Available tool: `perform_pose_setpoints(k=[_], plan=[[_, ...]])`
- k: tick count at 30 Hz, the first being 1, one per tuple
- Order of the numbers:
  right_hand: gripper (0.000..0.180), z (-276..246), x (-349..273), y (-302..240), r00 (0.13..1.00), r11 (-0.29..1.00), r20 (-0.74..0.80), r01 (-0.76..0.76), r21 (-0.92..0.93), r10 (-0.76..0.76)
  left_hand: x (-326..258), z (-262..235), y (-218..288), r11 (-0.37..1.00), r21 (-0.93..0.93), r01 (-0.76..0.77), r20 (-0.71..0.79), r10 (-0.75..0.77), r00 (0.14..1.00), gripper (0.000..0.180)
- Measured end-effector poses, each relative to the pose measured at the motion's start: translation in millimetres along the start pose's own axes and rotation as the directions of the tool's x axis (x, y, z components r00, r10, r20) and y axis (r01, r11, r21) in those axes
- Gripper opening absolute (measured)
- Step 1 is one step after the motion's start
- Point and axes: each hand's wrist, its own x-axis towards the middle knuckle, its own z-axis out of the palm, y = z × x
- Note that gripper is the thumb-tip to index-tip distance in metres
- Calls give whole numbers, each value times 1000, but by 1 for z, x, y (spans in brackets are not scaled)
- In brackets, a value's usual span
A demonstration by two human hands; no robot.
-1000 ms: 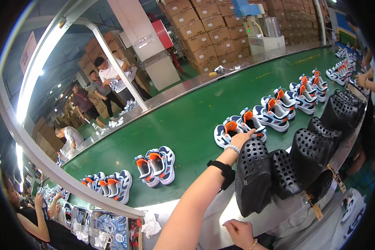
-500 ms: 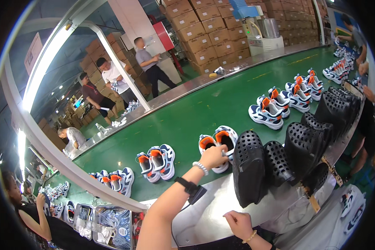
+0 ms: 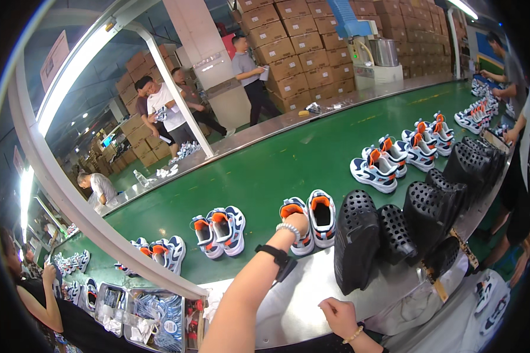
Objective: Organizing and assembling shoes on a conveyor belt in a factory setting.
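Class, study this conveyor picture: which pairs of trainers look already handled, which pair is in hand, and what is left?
Done: pairs further along the green belt stand side by side. In hand: the left hand rests on the nearest pair; the right hand sits on the metal edge. Left: pairs upstream are untouched.

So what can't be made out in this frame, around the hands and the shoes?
- Left hand, head view: fingers hidden behind the nearest pair of sneakers; grip unclear.
- Right hand: rests curled on the metal table edge; whether it holds anything cannot be told.
- Black perforated moulds: their bases are hidden behind the table edge.
- Far sneakers: too small and bent by the fisheye rim.
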Motion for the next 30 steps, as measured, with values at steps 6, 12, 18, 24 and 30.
perform_pose_setpoints(k=[6, 12, 18, 24, 30], plan=[[13, 6, 3, -1, 994, 994, 22, -108, 22, 107, 59, 50, -30, 956, -287, 58, -70, -81, 994, 40], [14, 3, 7, -3, 996, 996, 2, -89, 22, 89, 42, 39, -18, 888, -430, 161, -57, -205, 977, 40], [16, 7, 5, 23, 999, 1000, -44, -5, -25, 4, 25, 31, -8, 952, -273, 141, -222, -205, 953, 38], [21, 10, 1, 18, 999, 997, -4, -41, -70, 41, 13, 53, -37, 961, -252, 116, -224, -174, 959, 34], [22, 3, 0, 18, 997, 991, -37, -65, -117, 61, 10, 56, -50, 973, -7, -231, -89, 229, 969, 31]])
